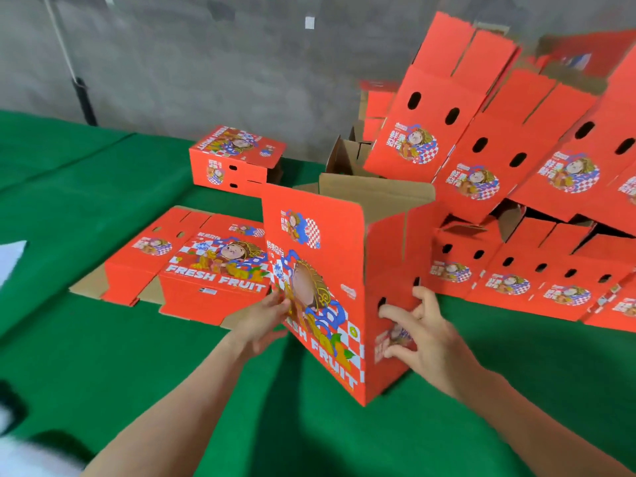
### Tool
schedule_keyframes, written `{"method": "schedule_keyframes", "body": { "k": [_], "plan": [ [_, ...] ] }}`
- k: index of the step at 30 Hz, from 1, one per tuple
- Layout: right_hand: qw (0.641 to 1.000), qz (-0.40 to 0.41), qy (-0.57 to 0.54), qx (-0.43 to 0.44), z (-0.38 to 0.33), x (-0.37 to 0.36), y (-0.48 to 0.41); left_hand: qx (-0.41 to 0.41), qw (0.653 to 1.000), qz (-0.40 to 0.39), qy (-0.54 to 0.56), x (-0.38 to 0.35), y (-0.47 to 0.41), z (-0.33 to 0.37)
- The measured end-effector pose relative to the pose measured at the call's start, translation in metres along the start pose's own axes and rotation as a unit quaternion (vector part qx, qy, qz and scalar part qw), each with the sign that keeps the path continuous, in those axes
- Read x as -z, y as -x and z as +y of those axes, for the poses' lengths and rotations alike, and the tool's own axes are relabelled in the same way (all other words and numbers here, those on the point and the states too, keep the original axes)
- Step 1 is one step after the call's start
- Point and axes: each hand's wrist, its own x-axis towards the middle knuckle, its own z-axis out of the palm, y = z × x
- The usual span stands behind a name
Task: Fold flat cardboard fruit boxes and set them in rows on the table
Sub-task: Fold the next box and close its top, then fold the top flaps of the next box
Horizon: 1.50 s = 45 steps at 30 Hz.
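Fruit box (327,270), red cardboard printed "FRESH FRUIT": stands on end between the two hands, top flaps open with the brown inside showing, lower corner down at the green tablecloth (103,339).
Left hand (265,321): fingers nearly straight, tips laid on the left edge of the printed face. Whether any finger hooks behind that edge cannot be told.
Right hand (418,339): fingers spread and pressed on the side panel, forefinger tip just beside an oval vent hole.
Flat boxes (192,270): unfolded, lying on the cloth just beyond the left hand; number in the pile cannot be told.
Folded box (237,160): single, farther beyond the left hand, behind the flat ones.
Row of folded boxes (516,280): beyond and outward of the right hand, side by side on the cloth.
Tilted boxes (481,149): resting above that row, flaps up, leaning toward the held box.
Grey wall (206,46): behind the table.
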Motion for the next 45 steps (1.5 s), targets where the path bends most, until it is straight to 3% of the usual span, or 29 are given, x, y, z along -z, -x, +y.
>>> {"method": "schedule_keyframes", "body": {
  "k": [1, 3, 5, 6, 9, 12, 18, 21, 28, 32, 34, 36, 38, 43, 45],
  "plan": [
    [1.000, -0.006, 0.006, 0.007, -0.005, -0.007, -0.007, 0.016, 1.000, 0.013, -0.010, 0.007, -0.004, -0.002],
    [1.000, -0.013, 0.016, 0.006, -0.013, -0.018, -0.020, 0.036, 0.984, 0.150, -0.084, 0.025, -0.014, -0.009],
    [1.000, -0.014, 0.016, -0.017, -0.020, -0.025, -0.030, 0.034, 0.915, 0.302, -0.264, 0.051, -0.018, -0.013],
    [0.999, -0.015, 0.019, -0.029, -0.023, -0.027, -0.035, 0.019, 0.877, 0.313, -0.364, 0.067, -0.019, -0.015],
    [0.998, -0.017, 0.039, -0.052, -0.035, -0.033, -0.049, 0.004, 0.785, 0.189, -0.590, 0.116, -0.031, -0.016],
    [0.995, -0.033, 0.052, -0.081, -0.048, -0.041, -0.064, 0.020, 0.712, 0.085, -0.697, 0.147, -0.047, -0.005],
    [0.987, -0.072, 0.085, -0.114, -0.060, -0.056, -0.104, 0.020, 0.668, -0.036, -0.743, 0.199, -0.074, 0.020],
    [0.986, -0.066, 0.077, -0.129, -0.065, -0.062, -0.122, -0.001, 0.628, -0.058, -0.776, 0.215, -0.071, 0.026],
    [0.983, -0.096, 0.075, -0.135, -0.071, -0.083, -0.133, -0.066, 0.586, -0.110, -0.800, 0.230, -0.073, 0.032],
    [0.983, -0.089, 0.059, -0.148, -0.080, -0.091, -0.136, -0.141, 0.525, -0.142, -0.827, 0.223, -0.068, 0.041],
    [0.989, -0.035, 0.045, -0.136, -0.086, -0.090, -0.143, -0.190, 0.487, -0.121, -0.844, 0.216, -0.061, 0.050],
    [0.993, 0.026, 0.022, -0.113, -0.090, -0.087, -0.154, -0.315, 0.469, -0.053, -0.824, 0.211, -0.049, 0.071],
    [0.992, 0.032, 0.029, -0.119, -0.091, -0.083, -0.174, -0.417, 0.485, 0.008, -0.769, 0.213, -0.036, 0.101],
    [0.983, 0.041, 0.066, -0.167, -0.081, -0.071, -0.233, -0.494, 0.526, 0.154, -0.675, 0.224, -0.019, 0.191],
    [0.983, 0.056, 0.057, -0.165, -0.077, -0.070, -0.250, -0.530, 0.524, 0.189, -0.640, 0.227, -0.015, 0.223]
  ]
}}
